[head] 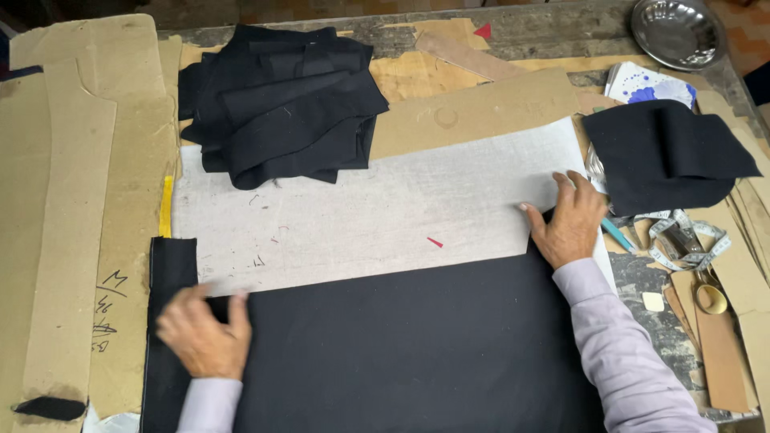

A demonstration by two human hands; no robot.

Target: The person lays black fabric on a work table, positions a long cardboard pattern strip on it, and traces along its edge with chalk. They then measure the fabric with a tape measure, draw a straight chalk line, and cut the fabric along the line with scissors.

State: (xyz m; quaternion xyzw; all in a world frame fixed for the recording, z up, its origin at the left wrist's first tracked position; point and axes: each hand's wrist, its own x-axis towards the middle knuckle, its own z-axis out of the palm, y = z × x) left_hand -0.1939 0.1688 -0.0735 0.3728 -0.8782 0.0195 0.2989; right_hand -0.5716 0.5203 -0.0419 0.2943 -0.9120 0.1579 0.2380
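While both hands press flat, the grey interlining (377, 212) lies across the upper edge of the black cloth (401, 353), with neither piece gripped. The left hand (202, 337) rests with its fingers (238, 309) spread and open, fingertips just at the interlining's lower left edge where it meets the black cloth. The right hand (571, 224) lies palm down at the far right end, fingers extended and open, straddling the interlining's corner and the cloth beneath. Nothing is pinched or lifted by either hand.

Judging from this, the step in hand is smoothing and squaring the two layers. To do it well, the palms should stay flat and slide outward from the middle so no ripple is trapped, and the long lower edge of the interlining should be kept parallel to the cloth's weave rather than dragged askew by one hand pulling harder.

Beyond the left fingertips sits a heap of black pieces (281, 100) overlapping the interlining's top edge. Past the right fingertips lie a folded black piece (666, 152), a tape measure (682, 240) and, farther off, a steel bowl (678, 32). Cardboard patterns (72, 216) cover the surface to the left.
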